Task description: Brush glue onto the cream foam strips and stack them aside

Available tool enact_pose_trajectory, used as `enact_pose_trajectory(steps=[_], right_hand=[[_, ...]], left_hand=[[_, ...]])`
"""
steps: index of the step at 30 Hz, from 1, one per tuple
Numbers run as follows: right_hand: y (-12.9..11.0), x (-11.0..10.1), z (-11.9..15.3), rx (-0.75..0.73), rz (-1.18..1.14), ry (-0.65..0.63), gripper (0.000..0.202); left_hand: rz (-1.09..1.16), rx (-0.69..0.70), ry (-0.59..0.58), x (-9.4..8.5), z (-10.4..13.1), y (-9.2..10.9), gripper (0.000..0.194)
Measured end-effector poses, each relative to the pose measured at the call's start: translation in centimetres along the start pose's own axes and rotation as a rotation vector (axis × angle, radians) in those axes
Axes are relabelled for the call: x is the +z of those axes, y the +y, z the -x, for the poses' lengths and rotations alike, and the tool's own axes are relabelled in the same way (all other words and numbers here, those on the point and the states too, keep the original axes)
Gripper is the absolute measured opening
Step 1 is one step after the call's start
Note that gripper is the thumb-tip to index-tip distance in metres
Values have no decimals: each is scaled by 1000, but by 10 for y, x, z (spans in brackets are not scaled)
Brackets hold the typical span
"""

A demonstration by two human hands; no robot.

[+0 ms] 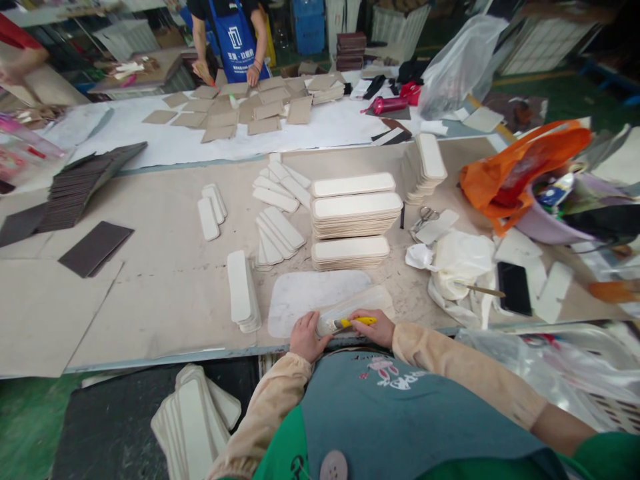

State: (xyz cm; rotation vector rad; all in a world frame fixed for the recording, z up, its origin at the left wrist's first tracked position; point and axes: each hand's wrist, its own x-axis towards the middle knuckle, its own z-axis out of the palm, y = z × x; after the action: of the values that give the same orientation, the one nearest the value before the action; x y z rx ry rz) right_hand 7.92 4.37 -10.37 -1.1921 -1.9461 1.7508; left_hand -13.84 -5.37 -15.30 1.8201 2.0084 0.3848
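Observation:
My right hand (pixel 374 328) is closed round the yellow handle of a brush (pixel 345 324), its bristles on a pale, rounded strip (pixel 356 307) at the table's front edge. Laid at the strip's left end, my left hand (pixel 307 335) presses down with its fingers stretched out. Beneath the strip is a larger whitish sheet (pixel 295 298) with rounded corners. Beyond it stand stacks of white strips (pixel 356 208). To the left are a smaller stack (pixel 241 288) and a fanned-out group (pixel 280 235).
At right lie a white plastic bag (pixel 463 257) with a stick across it, scissors (pixel 425 219), a phone (pixel 514 288) and a purple basin (pixel 555 223) with an orange bag (pixel 525 163). Dark panels (pixel 87 187) are piled left. Across the table, a person in a blue apron (pixel 234 40) handles brown pieces.

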Motion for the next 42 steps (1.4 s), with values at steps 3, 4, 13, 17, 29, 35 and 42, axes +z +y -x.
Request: enact_pose_trajectory(steps=[3, 4, 13, 17, 29, 35, 42], right_hand=[[4, -16, 8, -7, 44, 64, 23], [7, -22, 11, -8, 54, 90, 23], [28, -79, 32, 67, 101, 332, 26], [31, -96, 35, 63, 168, 402, 26], [13, -91, 41, -326, 691, 515, 23], [9, -59, 29, -232, 916, 292, 28], [0, -31, 23, -423, 726, 76, 27]], left_hand=[[-4, 16, 6, 0, 0, 0, 67], [-5, 20, 8, 0, 1, 0, 66], [-34, 48, 41, 6, 0, -5, 63], [-56, 52, 52, 5, 0, -3, 62], [-56, 31, 28, 2, -1, 0, 61], [-44, 49, 34, 3, 0, -3, 61], [-32, 46, 19, 4, -1, -5, 62]])
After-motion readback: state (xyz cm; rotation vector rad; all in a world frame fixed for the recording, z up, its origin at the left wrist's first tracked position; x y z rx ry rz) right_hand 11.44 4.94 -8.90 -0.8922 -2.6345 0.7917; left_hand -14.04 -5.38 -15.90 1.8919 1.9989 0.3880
